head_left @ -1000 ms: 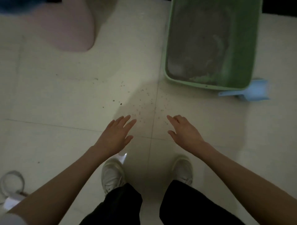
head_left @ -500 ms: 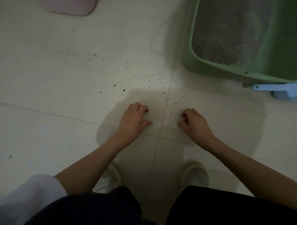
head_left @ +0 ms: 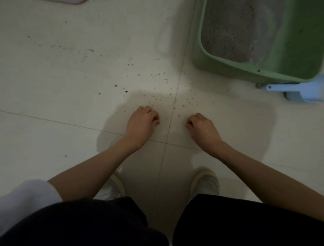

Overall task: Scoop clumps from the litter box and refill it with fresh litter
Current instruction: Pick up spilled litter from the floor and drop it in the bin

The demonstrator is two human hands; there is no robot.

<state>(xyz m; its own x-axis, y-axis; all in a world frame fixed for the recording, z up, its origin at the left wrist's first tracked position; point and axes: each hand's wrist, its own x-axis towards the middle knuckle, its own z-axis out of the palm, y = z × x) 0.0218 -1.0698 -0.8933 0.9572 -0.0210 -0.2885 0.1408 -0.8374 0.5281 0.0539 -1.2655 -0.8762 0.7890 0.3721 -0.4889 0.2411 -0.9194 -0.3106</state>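
A green litter box (head_left: 228, 68) with grey litter (head_left: 233, 33) stands at the upper right on the pale tiled floor. A light blue scoop (head_left: 298, 92) lies on the floor against its near right corner, handle pointing left. Loose litter grains (head_left: 157, 82) are scattered over the tiles in front of the box. My left hand (head_left: 142, 123) and my right hand (head_left: 201, 126) rest low on the floor just below the grains, fingers curled in, a short gap between them. Whether either holds grains is hidden by the fingers.
My two white shoes (head_left: 205, 182) and dark trousers fill the bottom of the view. The edge of a pink mat (head_left: 70, 1) shows at the top left. Tile seams cross under my hands.
I have crouched lower, so the floor looks closer. Both hands dropped to the tiles and their fingers went from spread to curled in, drawing back slightly from the grains.
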